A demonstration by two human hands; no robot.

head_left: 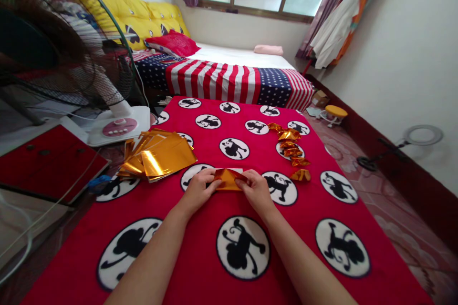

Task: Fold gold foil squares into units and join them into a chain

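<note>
Between my two hands is a sheet of shiny gold paper (229, 180), partly folded, with a pale edge showing at its far side. My left hand (201, 189) pinches its left end, and my right hand (255, 192) pinches its right end. The paper is low over the red cloth (186, 267) with round monkey patterns. A loose, fanned stack of flat gold sheets (168, 155) lies to the left. On the right, several folded gold pieces (290, 147) form an uneven row.
A fan (119, 126) stands at the left beside a red board (46, 157). Beyond the cloth is a bed (214, 78) with a striped cover. A yellow stool (335, 111) and a ring-shaped stand (424, 134) are on the floor at the right.
</note>
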